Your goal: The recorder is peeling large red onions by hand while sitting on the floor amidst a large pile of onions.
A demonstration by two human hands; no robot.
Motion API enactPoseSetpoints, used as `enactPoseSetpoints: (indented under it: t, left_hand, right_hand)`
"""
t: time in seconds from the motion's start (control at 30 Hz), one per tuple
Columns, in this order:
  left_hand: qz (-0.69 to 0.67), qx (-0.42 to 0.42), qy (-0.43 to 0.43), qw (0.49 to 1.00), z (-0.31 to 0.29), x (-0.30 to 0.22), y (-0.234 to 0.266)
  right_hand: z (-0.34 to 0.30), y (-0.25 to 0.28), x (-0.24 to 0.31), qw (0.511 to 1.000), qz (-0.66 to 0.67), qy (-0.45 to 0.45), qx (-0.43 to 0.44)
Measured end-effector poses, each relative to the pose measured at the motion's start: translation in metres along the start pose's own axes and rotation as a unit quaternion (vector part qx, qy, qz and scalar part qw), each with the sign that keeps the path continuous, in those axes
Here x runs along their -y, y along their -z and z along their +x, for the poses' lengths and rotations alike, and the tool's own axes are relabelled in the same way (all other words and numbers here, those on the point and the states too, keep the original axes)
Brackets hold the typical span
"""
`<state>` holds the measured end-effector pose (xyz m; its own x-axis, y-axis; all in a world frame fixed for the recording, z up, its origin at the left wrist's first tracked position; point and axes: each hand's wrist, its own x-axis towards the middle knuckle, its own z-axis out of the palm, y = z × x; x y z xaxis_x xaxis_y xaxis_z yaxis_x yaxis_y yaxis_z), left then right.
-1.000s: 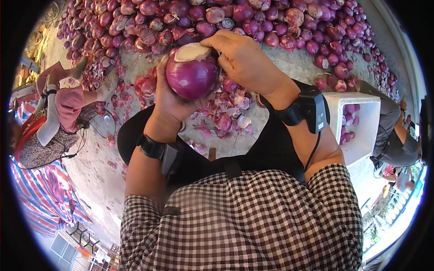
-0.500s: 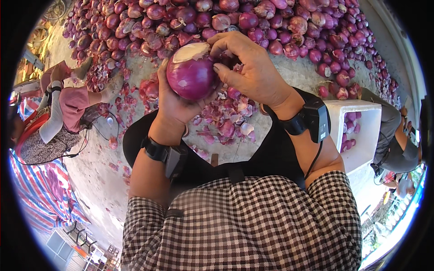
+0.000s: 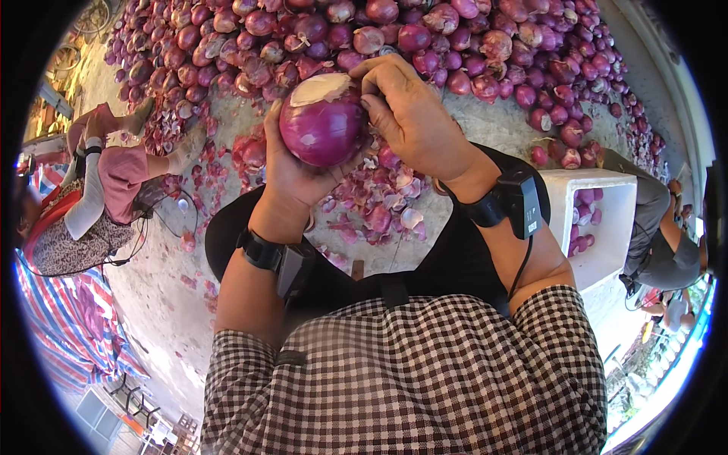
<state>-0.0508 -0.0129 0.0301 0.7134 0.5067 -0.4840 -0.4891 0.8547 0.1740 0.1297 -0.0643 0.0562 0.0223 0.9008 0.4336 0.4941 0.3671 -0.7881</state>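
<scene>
Red onion (image 3: 322, 125) gripped by both hands' fingers (image 3: 375, 106); concrete floor (image 3: 485, 125), onion heap (image 3: 425, 38) beyond.

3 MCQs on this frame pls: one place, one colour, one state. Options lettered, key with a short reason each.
1. Where is the white crate?
A. At the person's right
B. On the onion heap
C. At the person's left

2. What colour is the held onion?
A. Yellow
B. Purple-red
C. Green

3. How is the onion held?
A. In one hand
B. Between both hands
C. Resting on the ground

Key:
1 A, it sits beside the right forearm.
2 B, glossy purple-red skin with a pale patch on top.
3 B, left hand cups it, right hand has fingers at its top.
</scene>
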Motion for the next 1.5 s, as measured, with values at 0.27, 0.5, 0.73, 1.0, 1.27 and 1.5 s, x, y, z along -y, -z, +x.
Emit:
enactPoseSetpoints:
  t: [0.27,0.5,0.73,1.0,1.27,1.5]
  left_hand:
    - [-0.012,-0.035,-0.004,0.999,-0.001,-0.001,-0.009]
    - [-0.012,0.028,-0.026,0.999,-0.001,-0.003,-0.008]
    - [-0.014,0.026,-0.045,0.999,-0.001,-0.003,-0.01]
    - [0.03,0.033,-0.053,0.998,0.0,-0.005,-0.01]
    - [-0.017,0.071,-0.047,0.996,0.003,-0.008,-0.01]
    - [-0.059,0.076,-0.083,0.992,-0.001,-0.009,-0.016]
  right_hand:
    - [0.001,0.006,-0.01,0.993,0.028,-0.114,-0.025]
    - [0.006,0.006,0.008,0.988,0.139,-0.066,-0.002]
    - [0.014,0.005,0.003,0.994,0.105,-0.024,0.022]
    - [0.015,-0.002,0.002,0.997,0.057,-0.045,0.007]
    - [0.026,-0.01,-0.018,0.941,0.291,-0.129,-0.111]
    - [0.03,-0.016,-0.017,0.896,0.387,-0.169,-0.137]
